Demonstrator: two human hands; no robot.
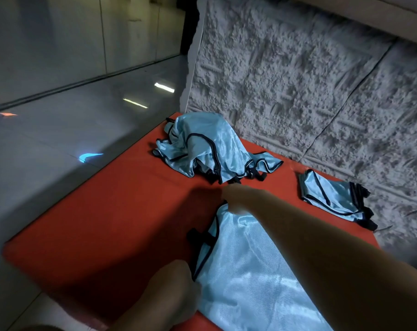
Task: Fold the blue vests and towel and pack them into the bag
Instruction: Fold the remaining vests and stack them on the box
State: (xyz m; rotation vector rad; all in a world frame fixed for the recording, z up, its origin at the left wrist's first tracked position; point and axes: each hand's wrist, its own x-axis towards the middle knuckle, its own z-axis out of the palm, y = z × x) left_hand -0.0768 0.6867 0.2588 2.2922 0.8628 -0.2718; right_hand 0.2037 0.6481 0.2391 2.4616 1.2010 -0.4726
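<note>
A shiny light-blue vest [245, 271] with dark trim lies spread on the red table [107, 223] in front of me. My left hand [176, 283] pinches its near left edge. My right hand [236, 197] reaches across and grips the vest's far corner. A crumpled heap of blue vests [202, 146] lies at the table's far side. One folded blue vest [334, 197] sits at the far right by the wall. No towel or bag is in view.
A rough grey textured wall [298, 91] runs along the table's right side. Glossy grey floor tiles [71, 120] lie to the left, beyond the table's left edge.
</note>
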